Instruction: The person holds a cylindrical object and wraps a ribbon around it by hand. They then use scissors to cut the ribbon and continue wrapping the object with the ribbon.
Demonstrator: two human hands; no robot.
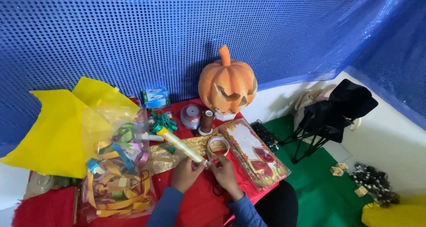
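Note:
My left hand [185, 173] grips the lower end of a pale yellow tube [182, 145] with a green cap, which slants up to the left over the red tablecloth [199, 198]. My right hand [225, 173] is right beside it, fingers pinched at the tube's end and just below a roll of tape [218, 145] lying on the cloth. I cannot tell whether the right hand also holds the tape's loose end. Both sleeves are blue.
An orange carved pumpkin [227, 82] stands at the back. A clear bag of coloured paper strips [117, 173], a yellow sheet [53, 129], a brown thread spool [207, 121], a silver ribbon roll [191, 116], a red-and-gold card stack [255, 153] and a black folding stool [330, 116] surround the hands.

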